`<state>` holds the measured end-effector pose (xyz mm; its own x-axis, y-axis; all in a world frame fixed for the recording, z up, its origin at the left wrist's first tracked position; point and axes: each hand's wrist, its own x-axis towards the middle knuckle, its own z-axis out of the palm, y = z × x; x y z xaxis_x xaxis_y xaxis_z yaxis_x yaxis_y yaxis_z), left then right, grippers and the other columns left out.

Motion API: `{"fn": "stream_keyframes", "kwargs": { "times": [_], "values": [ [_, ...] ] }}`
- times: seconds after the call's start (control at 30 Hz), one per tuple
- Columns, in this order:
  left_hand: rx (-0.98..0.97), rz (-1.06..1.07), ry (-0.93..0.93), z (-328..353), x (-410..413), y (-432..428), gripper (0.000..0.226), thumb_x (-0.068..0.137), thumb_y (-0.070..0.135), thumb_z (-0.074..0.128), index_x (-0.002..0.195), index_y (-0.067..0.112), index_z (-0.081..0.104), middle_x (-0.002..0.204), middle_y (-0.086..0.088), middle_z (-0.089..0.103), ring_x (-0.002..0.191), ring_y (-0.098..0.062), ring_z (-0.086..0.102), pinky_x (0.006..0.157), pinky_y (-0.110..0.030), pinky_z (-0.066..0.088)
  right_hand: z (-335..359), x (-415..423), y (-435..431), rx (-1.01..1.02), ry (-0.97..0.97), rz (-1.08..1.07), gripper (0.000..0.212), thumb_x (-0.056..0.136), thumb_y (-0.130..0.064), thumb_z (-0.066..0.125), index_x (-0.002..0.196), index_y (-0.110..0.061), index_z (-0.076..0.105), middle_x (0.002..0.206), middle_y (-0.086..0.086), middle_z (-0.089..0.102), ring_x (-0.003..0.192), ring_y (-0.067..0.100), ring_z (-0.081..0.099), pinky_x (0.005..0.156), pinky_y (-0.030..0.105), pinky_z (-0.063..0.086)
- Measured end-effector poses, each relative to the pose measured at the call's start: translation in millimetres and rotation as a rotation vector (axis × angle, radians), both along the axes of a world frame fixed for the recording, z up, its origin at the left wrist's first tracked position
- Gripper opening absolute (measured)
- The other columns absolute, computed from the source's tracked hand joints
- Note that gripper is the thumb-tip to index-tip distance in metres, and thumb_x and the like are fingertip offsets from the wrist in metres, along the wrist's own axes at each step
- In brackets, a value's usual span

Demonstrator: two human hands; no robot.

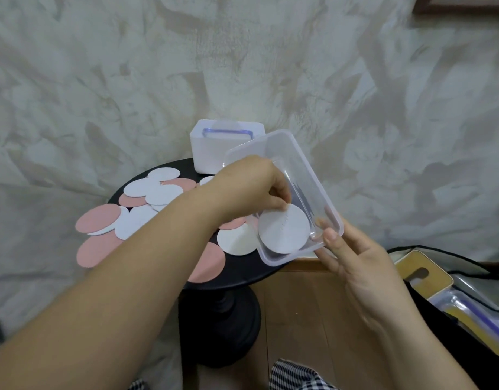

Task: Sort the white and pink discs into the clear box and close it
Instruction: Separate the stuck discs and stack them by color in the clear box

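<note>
My right hand (352, 257) grips the near corner of the clear box (299, 167), which is tilted up above the right edge of the round black table (242, 274). My left hand (251, 187) reaches into the box and pinches the top edge of a white disc (285, 232) that leans in the box's lower end. Several white discs (161, 192) and pink discs (97, 219) lie spread and overlapping on the table to the left. One white disc (235, 242) lies right beside the box.
A white container (211, 147) with a clear lid-like piece inside stands at the table's far edge against the patterned wall. A dark bag (453, 291) with packets sits on the floor at right. The table's black pedestal base (220, 319) stands on wooden flooring.
</note>
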<state>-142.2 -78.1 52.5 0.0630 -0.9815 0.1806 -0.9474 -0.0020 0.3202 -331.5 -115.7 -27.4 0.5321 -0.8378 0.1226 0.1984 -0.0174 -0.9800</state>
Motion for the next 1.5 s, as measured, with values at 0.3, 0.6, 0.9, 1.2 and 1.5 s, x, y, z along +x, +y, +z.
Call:
{"fn": "stream_keyframes", "kwargs": {
  "times": [0.3, 0.6, 0.9, 1.2, 1.5],
  "values": [
    [0.052, 0.039, 0.017, -13, 6, 11, 0.020, 0.083, 0.026, 0.066, 0.102, 0.031, 0.069, 0.085, 0.020, 0.059, 0.072, 0.006, 0.053, 0.077, -0.029, 0.050, -3, 5, 5, -0.049, 0.044, -0.019, 0.055, 0.062, -0.040, 0.065, 0.116, -0.028, 0.063, 0.119, -0.017, 0.063, 0.113, 0.003, 0.058, 0.096, 0.023, 0.045],
    [0.058, 0.045, -0.059, -12, 4, 16, 0.028, 0.086, 0.027, 0.062, 0.113, 0.034, 0.062, 0.100, 0.015, 0.058, 0.083, -0.004, 0.048, 0.074, -0.026, 0.045, 0, 8, 7, -0.043, 0.019, -0.032, 0.051, 0.062, -0.041, 0.064, 0.112, -0.028, 0.065, 0.119, -0.014, 0.064, 0.114, 0.004, 0.057, 0.096, 0.024, 0.046],
    [0.064, 0.044, -0.144, -19, 0, 15, 0.029, 0.093, 0.032, 0.050, 0.122, 0.030, 0.052, 0.117, 0.011, 0.049, 0.086, -0.005, 0.044, 0.075, -0.026, 0.038, -1, 6, 11, -0.039, -0.009, -0.014, 0.059, 0.068, -0.032, 0.062, 0.124, -0.014, 0.058, 0.113, -0.018, 0.066, 0.109, 0.002, 0.060, 0.092, 0.020, 0.048],
    [-0.071, -0.009, -0.063, -21, -3, 18, 0.027, 0.092, 0.028, 0.053, 0.119, 0.027, 0.058, 0.111, 0.010, 0.054, 0.088, -0.004, 0.049, 0.081, -0.030, 0.046, -1, 6, 12, -0.018, -0.031, -0.023, 0.074, 0.060, -0.054, 0.073, 0.123, -0.019, 0.059, 0.115, -0.012, 0.067, 0.104, 0.002, 0.063, 0.084, 0.016, 0.051],
    [-0.685, 0.330, 0.517, -52, -10, 52, 0.023, 0.086, 0.019, 0.062, 0.103, 0.033, 0.058, 0.103, 0.013, 0.056, 0.092, 0.001, 0.054, 0.071, -0.006, 0.043, -8, 5, -6, 0.091, -0.159, -0.105, 0.053, 0.052, -0.053, 0.080, 0.098, -0.029, 0.068, 0.107, -0.009, 0.070, 0.098, 0.003, 0.065, 0.082, 0.018, 0.052]
  ]
}}
